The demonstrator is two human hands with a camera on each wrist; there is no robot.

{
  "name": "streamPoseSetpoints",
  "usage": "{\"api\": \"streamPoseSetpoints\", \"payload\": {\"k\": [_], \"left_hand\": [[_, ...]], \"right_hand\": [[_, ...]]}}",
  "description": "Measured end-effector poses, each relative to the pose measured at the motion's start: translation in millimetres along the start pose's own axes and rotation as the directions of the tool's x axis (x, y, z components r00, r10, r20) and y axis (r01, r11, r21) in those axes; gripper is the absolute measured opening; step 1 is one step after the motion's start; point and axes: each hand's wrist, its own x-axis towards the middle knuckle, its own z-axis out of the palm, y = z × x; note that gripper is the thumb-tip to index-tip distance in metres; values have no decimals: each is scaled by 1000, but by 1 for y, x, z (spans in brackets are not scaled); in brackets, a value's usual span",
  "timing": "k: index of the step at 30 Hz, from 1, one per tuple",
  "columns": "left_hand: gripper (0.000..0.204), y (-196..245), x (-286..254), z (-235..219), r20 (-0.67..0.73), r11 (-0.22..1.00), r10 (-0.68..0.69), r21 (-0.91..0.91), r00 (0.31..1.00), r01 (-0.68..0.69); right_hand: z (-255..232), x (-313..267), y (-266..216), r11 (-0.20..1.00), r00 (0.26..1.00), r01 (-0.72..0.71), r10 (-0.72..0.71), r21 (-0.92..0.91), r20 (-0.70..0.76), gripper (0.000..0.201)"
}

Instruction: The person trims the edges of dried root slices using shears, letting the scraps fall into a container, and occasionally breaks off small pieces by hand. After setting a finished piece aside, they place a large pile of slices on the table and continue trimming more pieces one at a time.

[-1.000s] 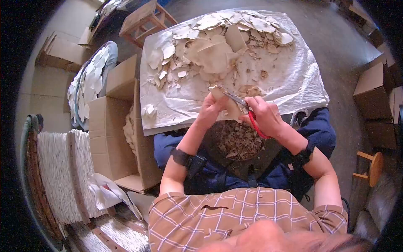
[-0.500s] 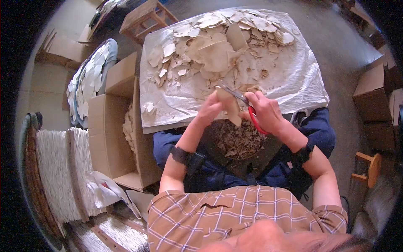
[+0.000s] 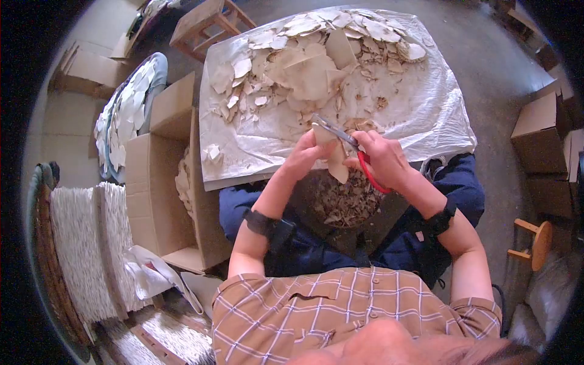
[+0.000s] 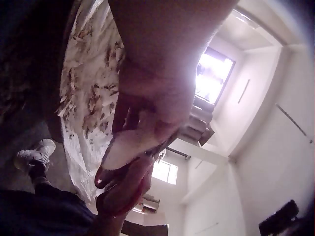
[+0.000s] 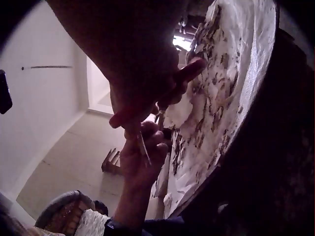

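Observation:
In the head view the left hand [image 3: 304, 156] pinches a thin pale flat piece [image 3: 336, 165] that hangs over the table's near edge. The right hand [image 3: 384, 160] grips red-handled scissors [image 3: 365, 165], whose metal blades point up and left along the piece's upper part. In the left wrist view the pale piece [image 4: 123, 147] lies between the left hand [image 4: 157, 105] and the fingers of the other hand. The right wrist view has the right hand [image 5: 147, 73] dark around the red handles, with the left hand [image 5: 142, 157] just beyond the blades. Below both hands sits a container of brown scraps [image 3: 344, 201].
A table under white sheeting [image 3: 420, 131] bears a heap of pale broken pieces [image 3: 304, 73]. Left of it stands an open cardboard box [image 3: 146, 194], with a tray of white pieces [image 3: 131, 112] beyond. A small wooden stool [image 3: 540, 246] is at the right.
The left hand has shifted slightly, and the pale piece is turned so that it hangs more steeply. The scissors have moved a little up the piece, still in the right hand.

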Motion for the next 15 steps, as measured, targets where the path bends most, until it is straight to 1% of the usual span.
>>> {"api": "streamPoseSetpoints", "payload": {"k": [2,3,5,6,8,9,10,11,12,13,14,15], "left_hand": [[23,0,0,-3,47,1000,6,-19,999,-5],[23,-2,2,-4,46,1000,5,-20,999,-4],[21,-8,3,-6,-62,1000,-5,11,998,6],[21,-7,3,-6,-69,1000,0,10,998,1],[18,-1,0,-7,-234,958,-81,-288,969,11],[18,4,-2,-10,-247,959,-70,-284,967,-3],[16,9,-5,-13,-360,941,-83,-334,929,-45],[14,13,-10,-18,-468,921,-102,-377,878,-95],[14,12,-16,-30,-488,923,-88,-368,868,-112],[13,4,-24,-50,-524,905,-48,-383,851,-185],[12,-1,-34,-69,-556,883,-12,-396,831,-253],[11,1,-45,-85,-682,834,9,-399,732,-382]], "right_hand": [[5,1,6,995,1000,-16,15,99,7,42],[5,2,6,995,1000,-17,16,99,8,42],[4,5,4,988,988,-148,145,54,56,41],[6,8,9,989,989,-141,138,54,59,41],[7,13,29,957,963,-269,265,-109,-54,36],[5,16,37,944,956,-291,278,-157,-96,30],[2,18,45,929,948,-310,287,-200,-138,25],[0,18,54,893,934,-358,338,-271,-120,25],[0,17,63,851,916,-400,388,-340,-106,25],[1,16,74,863,924,-380,368,-333,-100,25],[3,13,84,837,905,-421,411,-349,-105,28],[4,12,90,805,882,-464,457,-368,-113,31]]}}
